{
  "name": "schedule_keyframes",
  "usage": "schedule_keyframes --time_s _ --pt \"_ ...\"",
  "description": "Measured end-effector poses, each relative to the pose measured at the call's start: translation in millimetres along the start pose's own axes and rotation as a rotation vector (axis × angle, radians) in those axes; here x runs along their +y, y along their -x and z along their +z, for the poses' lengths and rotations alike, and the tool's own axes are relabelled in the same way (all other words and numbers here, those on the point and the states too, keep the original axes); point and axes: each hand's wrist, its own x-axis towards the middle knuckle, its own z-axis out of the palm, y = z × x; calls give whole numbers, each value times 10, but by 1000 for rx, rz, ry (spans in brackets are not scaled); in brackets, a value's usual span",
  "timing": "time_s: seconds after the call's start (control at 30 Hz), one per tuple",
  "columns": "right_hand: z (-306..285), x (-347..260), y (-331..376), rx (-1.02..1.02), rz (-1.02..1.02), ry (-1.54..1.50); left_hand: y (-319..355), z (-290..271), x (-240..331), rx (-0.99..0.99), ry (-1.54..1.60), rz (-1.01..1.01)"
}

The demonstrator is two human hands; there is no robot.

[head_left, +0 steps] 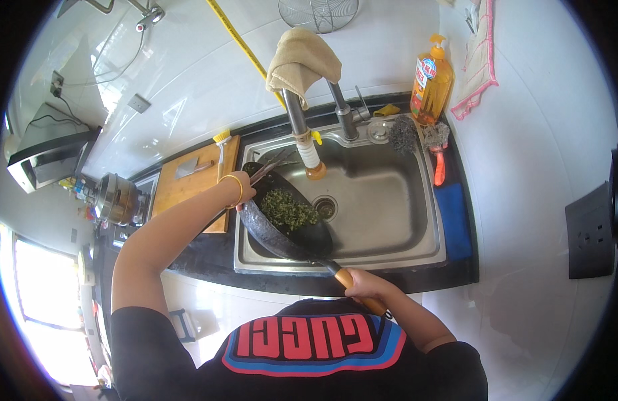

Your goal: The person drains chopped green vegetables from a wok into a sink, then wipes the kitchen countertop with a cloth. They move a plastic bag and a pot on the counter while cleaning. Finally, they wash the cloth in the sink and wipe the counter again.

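Note:
A black wok (282, 227) with chopped green food (289, 208) in it is tilted over the left part of the steel sink (389, 200). My right hand (364, 284) grips its orange wooden handle near the counter's front edge. My left hand (241, 190), with a yellow band on the wrist, is at the wok's far rim and holds thin metal chopsticks (272, 166) that reach over the wok. The tap (302, 127) with a beige cloth (302, 61) draped over it hangs just above the wok.
A wooden cutting board (189, 184) with a cleaver lies left of the sink, a steel pot (116, 199) beyond it. Behind the sink stand an orange soap bottle (432, 83), a steel scourer (402, 134) and a brush (438, 157). A blue cloth (453, 220) lies on the right.

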Motion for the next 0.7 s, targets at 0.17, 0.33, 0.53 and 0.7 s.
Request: schedule_keyframes --time_s 0.17,0.33,0.53,0.7 --pt "-2 -10 25 -3 -13 -25 29 -5 27 14 7 -1" --pt "16 -30 33 3 -8 -23 19 11 -3 21 -3 -10" --pt "112 57 -22 115 -32 112 84 133 -182 40 48 -44" --pt "179 -236 168 259 42 382 303 479 -687 138 349 -25"
